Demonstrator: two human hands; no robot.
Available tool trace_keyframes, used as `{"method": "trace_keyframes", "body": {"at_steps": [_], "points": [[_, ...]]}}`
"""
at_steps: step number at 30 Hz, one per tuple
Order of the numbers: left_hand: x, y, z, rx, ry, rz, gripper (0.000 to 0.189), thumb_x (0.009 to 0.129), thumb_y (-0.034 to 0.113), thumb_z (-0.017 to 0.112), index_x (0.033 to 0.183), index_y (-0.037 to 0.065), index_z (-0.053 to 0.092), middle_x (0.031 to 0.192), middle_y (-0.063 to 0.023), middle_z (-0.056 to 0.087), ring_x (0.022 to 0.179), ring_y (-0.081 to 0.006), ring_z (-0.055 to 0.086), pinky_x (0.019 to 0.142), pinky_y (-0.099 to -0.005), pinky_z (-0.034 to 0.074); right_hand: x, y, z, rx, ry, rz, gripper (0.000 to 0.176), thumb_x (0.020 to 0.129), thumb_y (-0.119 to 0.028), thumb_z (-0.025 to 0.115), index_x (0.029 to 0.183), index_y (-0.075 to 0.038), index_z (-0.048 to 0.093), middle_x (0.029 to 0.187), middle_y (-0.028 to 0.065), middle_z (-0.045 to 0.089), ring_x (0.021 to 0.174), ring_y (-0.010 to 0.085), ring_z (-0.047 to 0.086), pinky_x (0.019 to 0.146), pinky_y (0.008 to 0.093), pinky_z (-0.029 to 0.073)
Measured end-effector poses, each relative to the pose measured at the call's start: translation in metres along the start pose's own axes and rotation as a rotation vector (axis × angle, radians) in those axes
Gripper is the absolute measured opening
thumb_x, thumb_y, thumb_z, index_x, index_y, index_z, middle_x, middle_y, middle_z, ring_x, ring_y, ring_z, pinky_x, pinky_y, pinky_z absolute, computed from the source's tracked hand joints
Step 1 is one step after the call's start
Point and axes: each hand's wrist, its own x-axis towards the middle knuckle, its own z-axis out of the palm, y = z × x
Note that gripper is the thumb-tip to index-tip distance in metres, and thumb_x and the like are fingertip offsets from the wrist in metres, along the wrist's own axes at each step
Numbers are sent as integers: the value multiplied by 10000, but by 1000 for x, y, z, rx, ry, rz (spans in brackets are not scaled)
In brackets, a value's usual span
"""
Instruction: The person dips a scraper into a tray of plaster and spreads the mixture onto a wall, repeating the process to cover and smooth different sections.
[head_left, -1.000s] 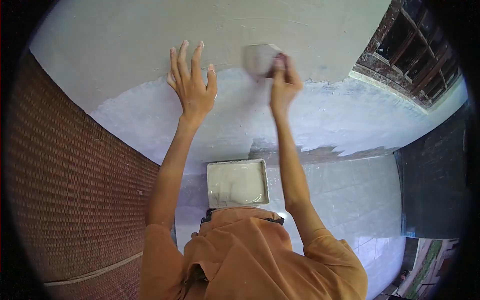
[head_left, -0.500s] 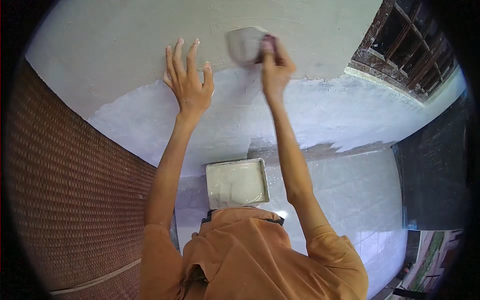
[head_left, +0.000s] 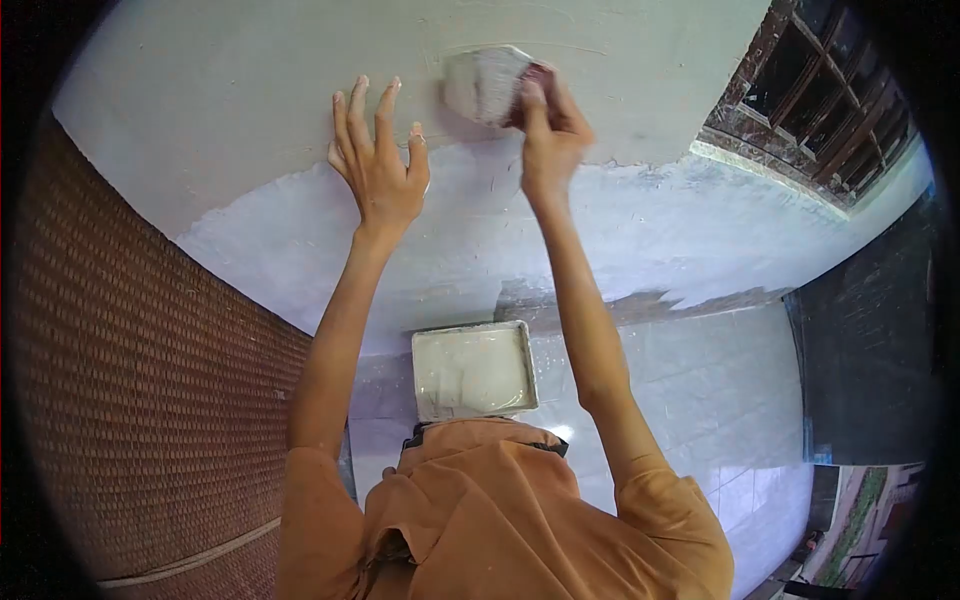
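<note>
My left hand (head_left: 378,165) rests against the wall (head_left: 240,110) with its fingers spread, holding nothing. Up and to the right, my right hand (head_left: 552,130) grips a putty knife (head_left: 485,88) by its dark red handle. Its wide blade is against or very near the grey upper part of the wall and carries whitish paste; motion blurs it slightly. Below both hands, a rectangular tray (head_left: 415,370) holds creamy white paste, close in front of my body.
A barred window (head_left: 815,90) with a worn frame is at the upper right. Woven matting (head_left: 160,370) runs down the left side. Pale floor tiles (head_left: 690,390) extend to the right of the tray, toward a dark panel (head_left: 870,330).
The putty knife has shifted slightly left and up, and its blade has turned to show more whitish paste. My left hand stays in place on the wall.
</note>
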Motion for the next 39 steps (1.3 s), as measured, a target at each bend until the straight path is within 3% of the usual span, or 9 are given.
{"method": "trace_keyframes", "body": {"at_steps": [4, 8, 13, 17, 25, 27, 34, 37, 39], "points": [[-1, -1, 0, -4, -8, -10, 536, 889, 235, 550, 1403, 174, 411, 1492, -128, 284, 1399, -385, 179, 1063, -565, 165, 35, 18, -36, -195, 135, -176, 344, 910, -117, 633, 1202, 59, 598, 1060, 116, 678, 942, 178, 629, 818, 285, 501], [-2, -5, -4, 2, -16, -24, 543, 886, 237, 553, 1405, 172, 408, 1496, -127, 275, 1400, -386, 169, 1065, -566, 159, 54, -17, -105, 32, 452, -158, 285, 934, -103, 595, 1187, 27, 601, 907, 73, 662, 740, 127, 629, 556, 274, 535], [-2, -3, -1, -8, -26, -28, 547, 885, 240, 554, 1407, 178, 405, 1495, -126, 277, 1397, -389, 173, 1066, -568, 157, 20, -14, -73, 71, 286, -61, 316, 921, -90, 612, 1219, 13, 597, 837, 40, 647, 660, 89, 558, 555, 267, 512], [1, 1, 5, -13, 5, 2, 549, 886, 249, 554, 1410, 190, 402, 1489, -127, 286, 1393, -388, 188, 1062, -572, 164, -13, 3, -8, -8, 27, -48, 363, 899, -126, 657, 1210, 51, 600, 1039, 119, 682, 864, 136, 610, 818, 281, 493], [-13, 2, -5, 51, 24, -27, 527, 906, 270, 535, 1407, 179, 400, 1475, -138, 299, 1385, -381, 207, 1063, -540, 204, 44, -3, -129, -44, 362, -151, 333, 916, -46, 593, 1224, 76, 561, 1052, 153, 655, 861, 189, 639, 723, 317, 573], [-27, 4, -11, 68, -36, -97, 566, 929, 263, 498, 1431, 65, 327, 1463, -199, 295, 1378, -372, 245, 1094, -555, 168, 29, -16, -142, -77, 353, -197, 324, 907, 2, 566, 1211, 110, 539, 1054, 175, 642, 878, 226, 648, 710, 348, 599], [-152, -2, -33, -439, -148, -481, 585, 879, 170, 534, 1427, 91, 344, 1483, -203, 253, 1392, -378, 209, 1078, -585, 182, -102, -5, -156, -244, 131, 125, 305, 894, -34, 611, 1169, 93, 578, 1056, 152, 655, 896, 192, 645, 772, 315, 560], [-228, -5, -48, -408, -252, -818, 503, 931, 303, 500, 1401, 157, 395, 1481, -147, 288, 1388, -345, 217, 1083, -471, 227, -171, -4, -165, -334, -10, 338, 289, 908, -60, 601, 1151, 94, 573, 1028, 137, 668, 921, 166, 637, 822, 277, 517], [-280, -7, -64, -423, -295, -1106, 540, 915, 316, 490, 1372, 48, 388, 1394, -191, 346, 1304, -352, 345, 1057, -412, 291, -213, -1, -174, -433, -88, 447, 240, 910, -72, 601, 1102, 71, 583, 992, 124, 683, 914, 151, 640, 806, 264, 499]]}}
